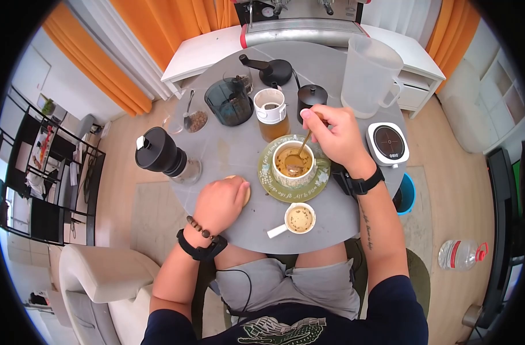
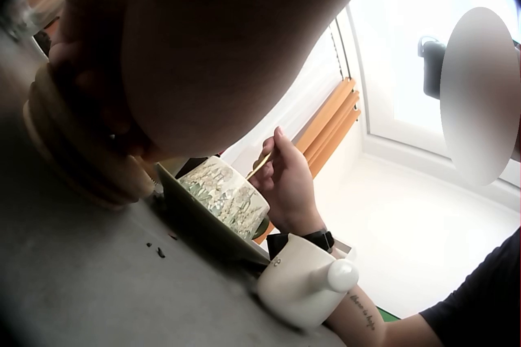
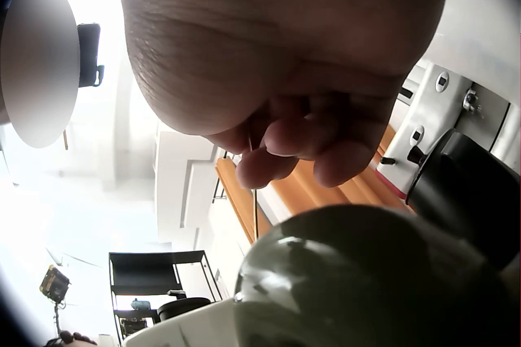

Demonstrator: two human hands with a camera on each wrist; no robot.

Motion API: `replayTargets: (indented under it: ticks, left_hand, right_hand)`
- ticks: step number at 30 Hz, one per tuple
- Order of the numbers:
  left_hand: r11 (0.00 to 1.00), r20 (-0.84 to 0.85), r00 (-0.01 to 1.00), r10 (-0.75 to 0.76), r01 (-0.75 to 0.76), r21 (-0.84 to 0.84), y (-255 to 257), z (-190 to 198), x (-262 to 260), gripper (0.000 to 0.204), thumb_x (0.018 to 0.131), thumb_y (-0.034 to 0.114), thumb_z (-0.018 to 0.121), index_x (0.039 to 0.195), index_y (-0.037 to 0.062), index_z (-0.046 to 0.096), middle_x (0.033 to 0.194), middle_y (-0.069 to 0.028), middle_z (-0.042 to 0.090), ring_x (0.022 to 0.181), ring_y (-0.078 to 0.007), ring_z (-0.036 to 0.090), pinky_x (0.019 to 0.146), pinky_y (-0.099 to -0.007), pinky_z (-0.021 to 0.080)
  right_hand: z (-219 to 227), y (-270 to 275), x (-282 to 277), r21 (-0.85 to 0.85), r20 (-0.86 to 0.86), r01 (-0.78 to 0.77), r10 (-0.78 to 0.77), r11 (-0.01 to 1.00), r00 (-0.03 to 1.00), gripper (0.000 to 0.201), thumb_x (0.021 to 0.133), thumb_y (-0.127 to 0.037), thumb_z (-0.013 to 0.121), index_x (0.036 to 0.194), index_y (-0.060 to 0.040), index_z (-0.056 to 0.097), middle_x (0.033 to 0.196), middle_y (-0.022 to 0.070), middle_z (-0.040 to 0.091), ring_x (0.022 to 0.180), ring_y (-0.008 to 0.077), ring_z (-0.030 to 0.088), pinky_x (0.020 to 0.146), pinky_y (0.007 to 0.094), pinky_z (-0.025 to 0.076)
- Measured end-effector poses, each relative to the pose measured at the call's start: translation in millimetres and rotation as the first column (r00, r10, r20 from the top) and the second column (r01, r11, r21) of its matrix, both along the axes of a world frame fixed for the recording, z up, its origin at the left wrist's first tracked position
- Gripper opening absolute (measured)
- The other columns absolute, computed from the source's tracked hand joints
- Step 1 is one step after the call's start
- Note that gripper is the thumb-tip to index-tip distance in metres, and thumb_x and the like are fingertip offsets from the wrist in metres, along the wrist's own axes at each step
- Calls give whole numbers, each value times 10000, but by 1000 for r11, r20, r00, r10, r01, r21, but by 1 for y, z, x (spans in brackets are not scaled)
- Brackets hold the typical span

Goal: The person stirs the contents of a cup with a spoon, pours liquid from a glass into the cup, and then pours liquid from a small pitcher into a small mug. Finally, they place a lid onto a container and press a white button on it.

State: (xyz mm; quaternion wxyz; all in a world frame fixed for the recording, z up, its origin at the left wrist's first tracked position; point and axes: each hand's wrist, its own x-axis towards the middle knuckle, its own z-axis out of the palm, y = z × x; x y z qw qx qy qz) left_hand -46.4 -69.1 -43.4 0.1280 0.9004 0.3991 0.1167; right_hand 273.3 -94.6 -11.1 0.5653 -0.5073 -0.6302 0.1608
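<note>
A gold spoon (image 1: 306,140) is pinched by my right hand (image 1: 338,138), its bowl dipping into brownish liquid with dark bits in a patterned cup (image 1: 294,179). The cup stands on a green saucer with white lettering (image 1: 267,187). In the right wrist view, the right hand's (image 3: 301,111) fingertips close on the thin spoon handle (image 3: 256,217). My left hand (image 1: 221,202) has its fingers curled against a round tan object (image 1: 247,194) on the table, left of the saucer; the left wrist view shows this object's grooved side (image 2: 69,139). A small white handled pot (image 1: 300,218) stands nearest me.
A glass server with a white dripper (image 1: 271,109), a black canister (image 1: 312,96) and a smoky container (image 1: 228,102) stand behind the cup. The black grinder (image 1: 162,152) is at left; a clear pitcher (image 1: 368,77) and white scale (image 1: 387,144) are at right.
</note>
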Motion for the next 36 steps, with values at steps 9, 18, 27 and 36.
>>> replayTargets:
  ticks: [9, 18, 27, 36]
  left_hand:
    - [1000, -15, 1000, 0, 0, -1, -1, 1, 0, 330, 1139, 306, 603, 971, 52, 730, 870, -236, 757, 857, -476, 741, 790, -590, 587]
    - [1000, -9, 1000, -5, 5, -1, -1, 0, 0, 331, 1144, 303, 597, 978, 52, 735, 868, -235, 758, 855, -475, 743, 791, -587, 588]
    - [1000, -7, 1000, -3, 3, 0, 0, -1, -1, 326, 1143, 301, 599, 983, 54, 740, 863, -234, 759, 849, -473, 742, 789, -586, 589]
    - [1000, 7, 1000, -5, 5, 8, 0, -2, -1, 328, 1143, 302, 600, 980, 52, 736, 858, -236, 754, 837, -476, 739, 776, -587, 588]
  right_hand:
    - [0, 1, 4, -2, 89, 45, -45, 999, 995, 368, 1121, -268, 734, 871, 2, 754, 589, 94, 582, 506, 158, 490, 520, 344, 401]
    - [-4, 2, 6, 24, 112, 78, -80, 997, 990, 362, 1116, -264, 741, 866, -2, 759, 590, 86, 600, 504, 146, 500, 516, 337, 402]
    - [-1, 1, -2, 50, 29, 28, -29, 998, 999, 342, 1114, -242, 740, 875, 3, 753, 606, 103, 604, 501, 167, 501, 519, 343, 409]
    - [1, 1, -1, 45, 122, 25, -31, 999, 992, 306, 1096, -221, 753, 901, 14, 757, 630, 122, 635, 501, 204, 530, 521, 364, 426]
